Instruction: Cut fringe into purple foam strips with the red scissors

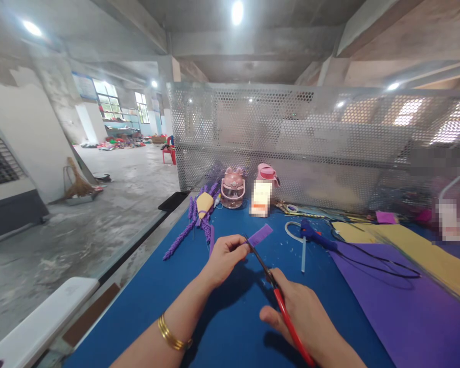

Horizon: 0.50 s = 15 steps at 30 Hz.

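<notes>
My left hand (227, 255) pinches one end of a short purple strip (261, 235), which looks like foam or felt. In my right hand (304, 306) is a pair of scissors (282, 306) with red handles and dark blades. The blade tips reach the strip right beside my left fingertips. Beyond my left hand lies a bunch of purple artificial flower sprigs (184, 237) with a yellow piece (204, 203) wrapped at its middle. A blue glue gun (318, 237) with a pale glue stick rests on the table, to the right of the strip.
Along the back of the blue table (145, 317) stand a pink animal-eared container (233, 188) and a pink bottle (266, 173), before a perforated metal screen (253, 128). Purple sheet (398, 296) and yellow sheet (425, 250) cover the right side. A black cable loops over them.
</notes>
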### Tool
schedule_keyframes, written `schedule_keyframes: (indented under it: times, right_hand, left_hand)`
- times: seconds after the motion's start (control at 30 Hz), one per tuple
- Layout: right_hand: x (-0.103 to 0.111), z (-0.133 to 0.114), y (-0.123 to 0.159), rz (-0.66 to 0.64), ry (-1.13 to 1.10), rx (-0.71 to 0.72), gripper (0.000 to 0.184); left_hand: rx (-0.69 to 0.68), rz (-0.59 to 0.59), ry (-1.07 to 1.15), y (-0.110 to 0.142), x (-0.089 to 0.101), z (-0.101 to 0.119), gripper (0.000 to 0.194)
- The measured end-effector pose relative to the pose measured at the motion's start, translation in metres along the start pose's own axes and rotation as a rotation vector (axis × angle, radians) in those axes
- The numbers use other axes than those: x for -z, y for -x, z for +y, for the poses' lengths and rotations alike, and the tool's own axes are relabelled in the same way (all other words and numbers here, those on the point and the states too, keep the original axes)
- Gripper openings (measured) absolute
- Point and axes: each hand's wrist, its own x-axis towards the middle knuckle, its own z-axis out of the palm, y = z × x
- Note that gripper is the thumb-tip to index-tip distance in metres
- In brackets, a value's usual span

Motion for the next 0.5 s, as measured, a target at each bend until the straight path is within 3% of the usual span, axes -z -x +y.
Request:
schedule_keyframes:
  times: [0.5]
  right_hand:
    - [0.0025, -0.0022, -0.0017, 0.002, -0.009, 0.001, 0.039]
  left_hand:
    - [-0.002, -0.005, 0.005, 0.0, 0.0006, -0.0009, 0.025]
